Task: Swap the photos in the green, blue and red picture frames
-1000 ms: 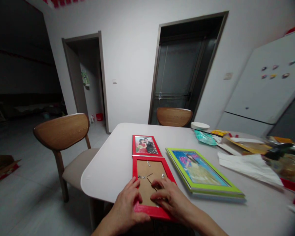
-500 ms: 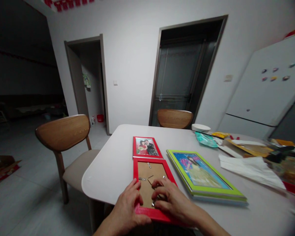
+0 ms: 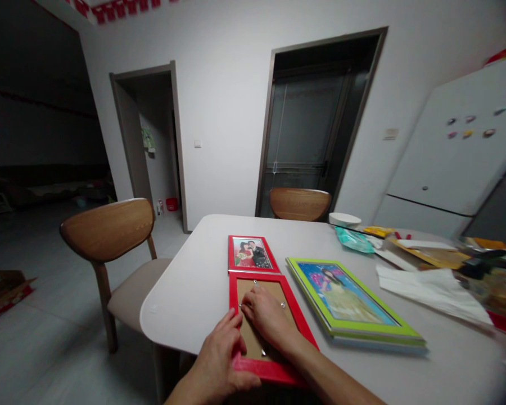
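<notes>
A red picture frame [image 3: 278,368] lies face down near the table edge, its brown backing board [image 3: 253,337] upward. Small metal clips sit around the opening: a top clip [image 3: 255,283], a right clip [image 3: 283,305] and a bottom clip [image 3: 263,352]. My left hand [image 3: 223,351] grips the lower left corner, thumb along the bottom bar, fingers on the left bar. My right hand [image 3: 267,315] reaches across the board, its curled fingers closed at the left clip [image 3: 240,305], which they partly cover. Just beyond lies a second red picture frame [image 3: 231,256], face up with a couple's photo.
Right of my hands lies a stack of frames topped by a green picture frame [image 3: 333,326]. Farther right are a white paper sheet [image 3: 430,292], a teal packet [image 3: 354,240] and a white bowl [image 3: 344,219]. Wooden chairs stand at the left [image 3: 109,228] and far side [image 3: 300,203].
My right hand has moved from the lower right of the backing board up and left to the left clip. My left hand stays on the frame's corner.
</notes>
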The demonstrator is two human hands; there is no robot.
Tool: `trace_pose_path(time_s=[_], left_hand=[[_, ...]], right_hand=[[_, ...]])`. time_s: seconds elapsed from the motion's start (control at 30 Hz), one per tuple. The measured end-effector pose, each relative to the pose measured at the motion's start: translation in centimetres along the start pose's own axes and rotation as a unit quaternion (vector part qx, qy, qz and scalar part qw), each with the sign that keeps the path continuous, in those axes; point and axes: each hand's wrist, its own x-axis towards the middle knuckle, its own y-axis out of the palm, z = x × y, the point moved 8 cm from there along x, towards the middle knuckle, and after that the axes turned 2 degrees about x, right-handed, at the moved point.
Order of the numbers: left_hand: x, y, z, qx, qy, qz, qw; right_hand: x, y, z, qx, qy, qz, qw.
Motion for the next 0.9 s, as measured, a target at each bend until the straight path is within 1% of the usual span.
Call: trace_pose_path(time_s=[0.17,0.27,0.37,0.5,0.6,0.7,0.8,0.9], left_hand=[[-0.1,0.0,0.0,-0.003,0.015,-0.013,1.000],[-0.1,0.0,0.2,-0.001,0.016,-0.018,1.000],[0.0,0.0,0.1,-0.006,0.020,-0.014,1.000],[0.1,-0.2,-0.1,-0.008,0.009,-0.009,1.000],[0.0,-0.3,-0.4,-0.009,0.010,-0.009,1.000],[0.1,-0.3,-0.3,-0.010,0.011,-0.015,1.000],[0.1,-0.2,-0.2,-0.009,0.020,-0.022,1.000],[0.1,-0.1,-0.2,-0.011,0.031,-0.026,0.999]], right_hand=[[0.4,0.3,-1.2,-0.004,0.026,-0.010,1.000],[0.9,-0.3,-2.2,-0.004,0.030,-0.018,0.999],[1.4,-1.0,-3.8,-0.018,0.050,-0.031,0.998],[1.8,-0.8,-5.2,-0.039,0.080,-0.029,0.996],[2.0,-0.4,-5.3,-0.044,0.088,-0.027,0.995],[2.0,-0.4,-5.0,-0.041,0.080,-0.024,0.996],[1.4,-1.2,-4.5,-0.033,0.064,-0.020,0.997],[-0.4,-2.5,-3.8,-0.007,0.035,-0.008,0.999]])
